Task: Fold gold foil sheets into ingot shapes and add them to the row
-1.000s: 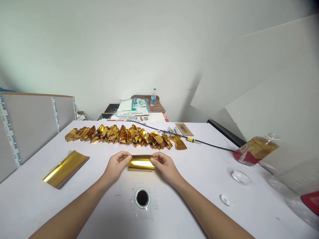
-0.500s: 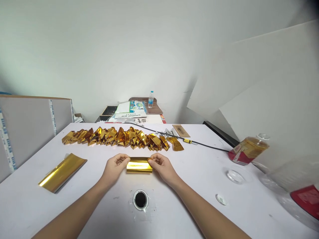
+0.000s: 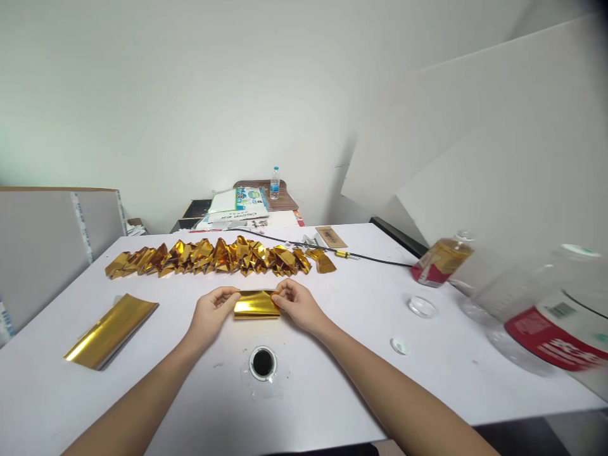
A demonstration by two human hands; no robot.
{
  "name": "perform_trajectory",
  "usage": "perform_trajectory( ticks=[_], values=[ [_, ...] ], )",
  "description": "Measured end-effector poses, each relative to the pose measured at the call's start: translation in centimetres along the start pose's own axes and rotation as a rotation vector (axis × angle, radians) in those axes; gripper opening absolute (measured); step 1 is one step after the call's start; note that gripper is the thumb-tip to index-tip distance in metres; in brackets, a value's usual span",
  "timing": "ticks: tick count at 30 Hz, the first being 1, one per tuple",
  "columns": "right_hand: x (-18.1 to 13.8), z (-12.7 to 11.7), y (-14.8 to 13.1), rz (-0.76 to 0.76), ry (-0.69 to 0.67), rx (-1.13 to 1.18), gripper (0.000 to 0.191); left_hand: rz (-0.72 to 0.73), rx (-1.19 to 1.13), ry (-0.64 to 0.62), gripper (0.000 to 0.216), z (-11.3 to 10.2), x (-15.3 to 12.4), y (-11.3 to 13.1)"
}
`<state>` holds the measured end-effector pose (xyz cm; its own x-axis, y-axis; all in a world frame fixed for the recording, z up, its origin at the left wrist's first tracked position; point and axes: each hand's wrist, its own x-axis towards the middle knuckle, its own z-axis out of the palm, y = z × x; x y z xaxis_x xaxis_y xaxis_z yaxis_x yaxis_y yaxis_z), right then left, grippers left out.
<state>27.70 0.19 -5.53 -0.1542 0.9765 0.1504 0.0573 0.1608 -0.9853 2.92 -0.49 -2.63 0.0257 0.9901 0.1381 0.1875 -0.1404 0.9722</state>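
Observation:
A folded piece of gold foil paper [image 3: 256, 304] lies on the white table [image 3: 332, 329] just ahead of me. My left hand [image 3: 211, 314] pinches its left end and my right hand [image 3: 295, 305] pinches its right end, fingers closed on the foil. Beyond it a long row of several folded gold foil shapes [image 3: 213, 256] runs across the table. A flat stack of gold foil sheets [image 3: 111, 322] rests to my left.
A round cable hole [image 3: 263, 362] sits in the table near me. A black cable [image 3: 361, 256] crosses the far side. Lying plastic bottles [image 3: 546, 316], a red-labelled bottle [image 3: 439, 261] and clear lids [image 3: 422, 306] are at right. A grey board [image 3: 47, 240] stands at left.
My hands have drawn closer together on the foil, which now looks shorter and more folded. The view has shifted, showing more of the bottles at right.

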Motion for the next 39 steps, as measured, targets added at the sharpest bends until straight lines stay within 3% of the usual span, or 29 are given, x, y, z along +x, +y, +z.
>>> perform_trajectory(
  ticks=[6,15,39],
  values=[
    [0.7,0.0,0.1,0.007,0.023,-0.046,0.025,0.007,0.009,-0.049,0.064,-0.3,0.7,-0.8],
    [0.0,-0.4,0.2,-0.051,-0.037,-0.013,0.034,0.016,-0.050,-0.022,0.047,0.1,0.1,-0.1],
    [-0.5,-0.6,-1.2,-0.001,-0.043,0.074,0.052,-0.004,-0.108,-0.041,0.043,0.1,-0.2,-0.5]
  ],
)
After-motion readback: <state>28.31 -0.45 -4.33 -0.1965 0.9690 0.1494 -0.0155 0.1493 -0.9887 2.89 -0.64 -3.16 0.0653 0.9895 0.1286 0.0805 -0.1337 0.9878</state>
